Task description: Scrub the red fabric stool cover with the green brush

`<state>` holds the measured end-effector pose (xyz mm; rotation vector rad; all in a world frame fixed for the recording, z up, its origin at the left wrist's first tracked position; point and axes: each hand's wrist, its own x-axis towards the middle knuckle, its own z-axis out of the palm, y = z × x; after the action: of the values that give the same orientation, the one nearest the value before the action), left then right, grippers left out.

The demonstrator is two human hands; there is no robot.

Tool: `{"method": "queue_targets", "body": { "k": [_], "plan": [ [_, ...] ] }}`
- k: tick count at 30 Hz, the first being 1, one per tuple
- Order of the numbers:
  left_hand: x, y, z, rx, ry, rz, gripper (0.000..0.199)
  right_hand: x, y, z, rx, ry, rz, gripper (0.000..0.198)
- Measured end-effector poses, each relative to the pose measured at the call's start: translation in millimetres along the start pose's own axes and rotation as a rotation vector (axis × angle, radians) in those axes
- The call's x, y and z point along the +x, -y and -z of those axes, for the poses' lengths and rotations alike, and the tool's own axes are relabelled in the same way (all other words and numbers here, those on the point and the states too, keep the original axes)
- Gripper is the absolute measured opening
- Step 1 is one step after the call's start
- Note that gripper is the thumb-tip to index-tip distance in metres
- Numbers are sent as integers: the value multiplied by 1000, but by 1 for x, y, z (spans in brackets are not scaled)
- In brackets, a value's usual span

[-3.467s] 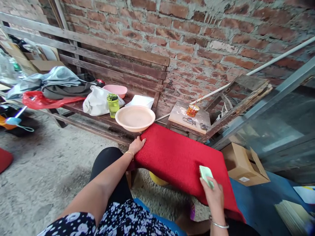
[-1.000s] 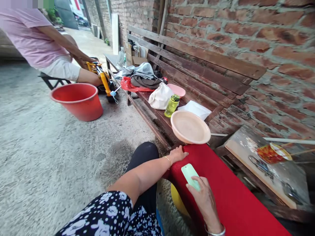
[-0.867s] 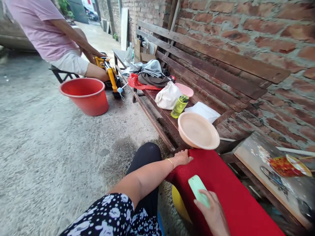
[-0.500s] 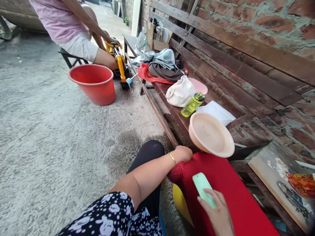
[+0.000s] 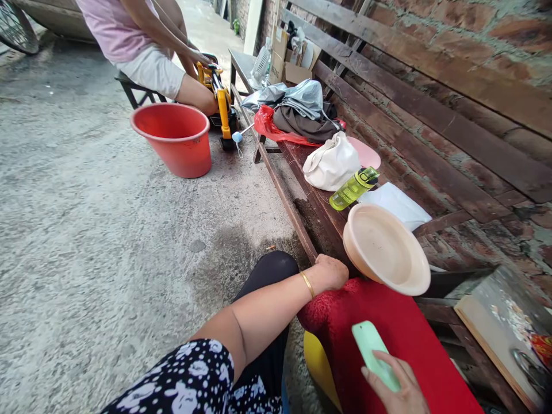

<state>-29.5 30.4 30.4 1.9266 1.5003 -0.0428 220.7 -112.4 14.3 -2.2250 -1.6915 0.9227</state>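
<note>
Clamping the pale green tool (image 5: 370, 340) between thumb and fingers, the right hand (image 5: 403, 386) has it on or just over the left part of the red cloth (image 5: 416, 328); the left hand (image 5: 332, 272) rests at the far left corner, fingers hidden, so I cannot tell its grip. Holding that edge taut and the tool flat would likely help. Unlike the earliest frame, the tool sits nearer the left hand, the corner looks bunched, and a seated person (image 5: 146, 66) shows at far left.
</note>
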Motion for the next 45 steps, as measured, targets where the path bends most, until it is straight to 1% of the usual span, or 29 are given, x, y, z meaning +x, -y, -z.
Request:
{"method": "queue_targets", "body": {
  "k": [3, 5, 6, 7, 9, 13, 15, 17, 19, 21, 23, 25, 26, 30, 32, 34, 36, 38, 40, 42, 43, 45],
  "plan": [
    [3, -4, 0, 18, 15, -9, 37, 18, 43, -17, 36, -128, 19, 65],
    [4, -7, 1, 15, -3, -17, 36, 30, 65, -30, 52, -144, 59, 66],
    [4, -7, 2, 9, -14, -23, 36, 33, 69, -35, 51, -134, 76, 66],
    [3, -8, 3, 2, -18, -31, 35, 35, 67, -37, 43, -116, 85, 66],
    [0, -8, 7, -4, -16, -42, 36, 33, 50, -32, 8, -73, 79, 64],
    [-10, -7, 14, -4, -43, -57, 39, 18, 1, -1, -84, -38, -18, 59],
    [-13, -7, 14, -1, -50, -67, 40, 14, -6, 8, -108, -63, -60, 59],
    [-13, -8, 13, 11, -21, -79, 39, 18, 6, 5, -108, -117, -56, 59],
    [-12, -11, 10, 18, -1, -90, 38, 28, 28, -9, -80, -164, 0, 60],
    [-9, -15, 8, 11, -30, -101, 37, 40, 50, -26, -25, -176, 83, 62],
    [-7, -18, 6, -5, -65, -114, 37, 48, 59, -37, 23, -162, 143, 64],
    [-6, -20, 3, -16, -74, -129, 37, 48, 52, -38, 30, -149, 133, 65],
    [-5, -20, 2, -18, -72, -138, 37, 46, 42, -34, 18, -143, 98, 65],
    [-6, -19, -3, -13, -88, -153, 36, 26, -4, -4, -15, -124, -100, 67],
    [-6, -18, -5, -15, -103, -143, 36, 18, -13, 9, -19, -140, -157, 68],
    [-5, -18, -6, -16, -92, -131, 38, 18, -6, 14, -29, -180, -169, 68],
    [-4, -19, -4, -13, -57, -114, 40, 26, 14, 8, -30, -223, -133, 67],
    [-2, -21, -2, -4, -19, -89, 40, 41, 36, -4, -19, -240, -65, 66],
    [-1, -23, 0, 5, -1, -70, 40, 56, 51, -17, 3, -231, 47, 67],
    [-2, -23, 1, 8, 0, -70, 39, 67, 52, -24, 15, -209, 151, 68],
    [-2, -24, 1, 6, -4, -76, 39, 69, 46, -24, 12, -201, 163, 68],
    [-4, -23, 0, -7, -26, -90, 39, 66, 28, -17, -19, -209, 96, 68]
  ]
}}
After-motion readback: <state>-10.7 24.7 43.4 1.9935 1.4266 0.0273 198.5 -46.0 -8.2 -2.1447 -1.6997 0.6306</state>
